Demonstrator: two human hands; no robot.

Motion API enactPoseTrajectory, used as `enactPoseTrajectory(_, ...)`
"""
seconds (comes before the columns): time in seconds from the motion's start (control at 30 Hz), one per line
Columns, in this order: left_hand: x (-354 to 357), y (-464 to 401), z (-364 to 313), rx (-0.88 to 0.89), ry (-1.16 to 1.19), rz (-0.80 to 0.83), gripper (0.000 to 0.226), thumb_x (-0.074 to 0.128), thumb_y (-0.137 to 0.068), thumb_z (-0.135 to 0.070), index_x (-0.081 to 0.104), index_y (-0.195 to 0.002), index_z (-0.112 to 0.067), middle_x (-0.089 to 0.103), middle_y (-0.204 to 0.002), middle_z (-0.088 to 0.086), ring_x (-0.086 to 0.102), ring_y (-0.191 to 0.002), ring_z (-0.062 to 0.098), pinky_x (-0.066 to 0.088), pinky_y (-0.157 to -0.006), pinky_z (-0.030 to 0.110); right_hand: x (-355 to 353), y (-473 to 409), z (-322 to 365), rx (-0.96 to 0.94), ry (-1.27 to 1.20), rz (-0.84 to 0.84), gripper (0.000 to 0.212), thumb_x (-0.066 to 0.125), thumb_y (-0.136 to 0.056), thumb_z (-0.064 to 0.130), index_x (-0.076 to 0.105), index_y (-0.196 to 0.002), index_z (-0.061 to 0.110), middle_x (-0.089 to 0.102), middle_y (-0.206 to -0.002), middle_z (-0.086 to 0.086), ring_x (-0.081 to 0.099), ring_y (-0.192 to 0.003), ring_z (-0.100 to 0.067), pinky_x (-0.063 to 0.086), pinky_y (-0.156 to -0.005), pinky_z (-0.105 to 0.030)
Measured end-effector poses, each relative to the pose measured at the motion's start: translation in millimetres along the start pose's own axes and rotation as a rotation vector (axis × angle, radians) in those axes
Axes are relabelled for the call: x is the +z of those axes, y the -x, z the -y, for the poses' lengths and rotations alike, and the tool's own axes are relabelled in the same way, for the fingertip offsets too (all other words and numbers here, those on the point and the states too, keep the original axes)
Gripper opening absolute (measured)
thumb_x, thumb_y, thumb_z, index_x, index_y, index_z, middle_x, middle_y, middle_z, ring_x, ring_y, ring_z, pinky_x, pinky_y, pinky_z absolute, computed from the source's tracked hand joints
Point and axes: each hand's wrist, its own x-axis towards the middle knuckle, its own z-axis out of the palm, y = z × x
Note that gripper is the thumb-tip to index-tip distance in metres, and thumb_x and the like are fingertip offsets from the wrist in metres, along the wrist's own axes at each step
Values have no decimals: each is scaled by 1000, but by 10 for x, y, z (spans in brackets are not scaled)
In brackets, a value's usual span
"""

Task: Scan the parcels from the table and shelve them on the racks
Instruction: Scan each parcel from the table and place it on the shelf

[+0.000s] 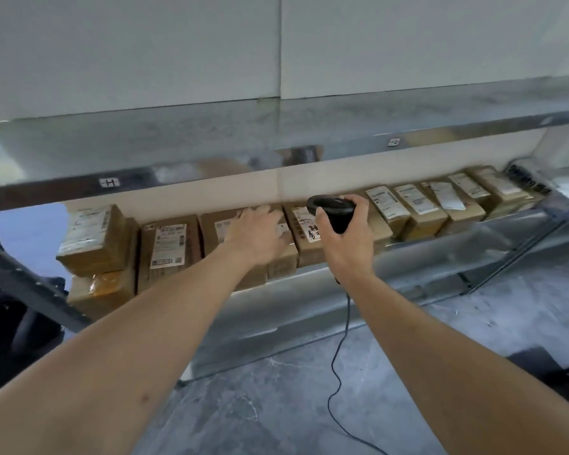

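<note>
A row of brown cardboard parcels with white labels lies along the lower rack shelf [440, 254]. My left hand [260, 233] rests flat, fingers spread, on top of one parcel [278, 262] in the middle of the row. My right hand [345, 238] grips a black barcode scanner [332, 208], held just above the neighbouring parcel [304, 231] that bears handwritten marks on its label. The scanner's cable [339, 372] hangs down to the floor.
A metal upper shelf [276, 136] with small tags juts out above the parcels. More parcels [421, 208] run to the right, and a stack of two [96, 238] stands at the left end. Below is grey marbled floor [276, 405]. Dark objects sit at far left and right.
</note>
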Motion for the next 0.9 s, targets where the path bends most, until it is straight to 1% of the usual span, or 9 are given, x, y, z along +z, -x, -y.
enactPoseTrajectory(0.07, 39, -82, -306, 52, -10, -9, 56, 52, -99, -53, 59, -143, -20, 58, -143, 10, 53, -133, 37, 44, -111, 53, -290, -51, -92, 8, -5, -35, 49, 69, -96, 48, 44, -137, 37, 61, -105, 22, 67, -100, -11, 59, -94, -47)
enactPoseTrajectory(0.17, 110, -183, -799, 119, -10, -7, 52, 54, -98, -53, 63, -136, -19, 61, -135, 9, 56, -127, 36, 46, -107, 52, -744, -113, -282, 29, 7, -92, 52, 68, -96, 50, 43, -140, 37, 65, -109, 14, 69, -102, -17, 60, -93, -49)
enactPoseTrajectory(0.3, 189, -299, -1506, 187, -11, -15, 52, 50, -98, -54, 65, -134, -19, 63, -135, 10, 57, -126, 36, 48, -104, 46, -1386, -175, -549, 65, 35, -151, 53, 66, -97, 54, 41, -140, 38, 64, -110, 11, 69, -102, -20, 60, -91, -50)
enactPoseTrajectory(0.43, 275, -415, -2229, 254, -25, -9, 54, 48, -96, -54, 64, -135, -19, 63, -137, 10, 57, -129, 35, 47, -106, 47, -2040, -229, -808, 73, 49, -228, 49, 65, -96, 54, 41, -135, 38, 62, -103, 16, 68, -100, -19, 60, -90, -50)
enactPoseTrajectory(0.5, 321, -469, -2598, 304, -26, -13, 51, 47, -95, -56, 64, -127, -21, 64, -130, 8, 59, -123, 34, 49, -100, 45, -2374, -254, -926, 82, 49, -282, 47, 66, -97, 53, 42, -135, 39, 60, -101, 21, 67, -100, -16, 60, -89, -49)
enactPoseTrajectory(0.57, 355, -514, -2969, 360, -28, -4, 43, 50, -97, -55, 64, -119, -21, 64, -120, 8, 59, -116, 33, 48, -94, 44, -2695, -276, -1049, 110, 48, -336, 47, 66, -97, 53, 42, -136, 41, 61, -104, 20, 67, -101, -16, 60, -89, -48)
enactPoseTrajectory(0.63, 381, -559, -3339, 425, -23, 5, 44, 51, -98, -55, 64, -122, -20, 63, -123, 8, 58, -118, 34, 48, -97, 45, -2993, -289, -1173, 133, 48, -391, 49, 66, -96, 55, 41, -136, 41, 64, -109, 14, 68, -101, -17, 61, -88, -49)
enactPoseTrajectory(0.77, 444, -702, -4059, 548, -3, 0, 54, 53, -99, -52, 61, -142, -20, 57, -146, 7, 54, -132, 33, 45, -109, 46, -3522, -321, -1399, 179, 69, -502, 47, 65, -96, 56, 40, -134, 43, 65, -113, 11, 67, -103, -17, 60, -89, -47)
enactPoseTrajectory(0.9, 591, -956, -4652, 639, -19, 24, 60, 47, -97, -58, 57, -144, -23, 57, -143, 4, 52, -133, 31, 46, -109, 48, -3947, -414, -1636, 217, 102, -612, 47, 66, -98, 52, 42, -136, 37, 64, -113, 9, 67, -102, -18, 56, -82, -38)
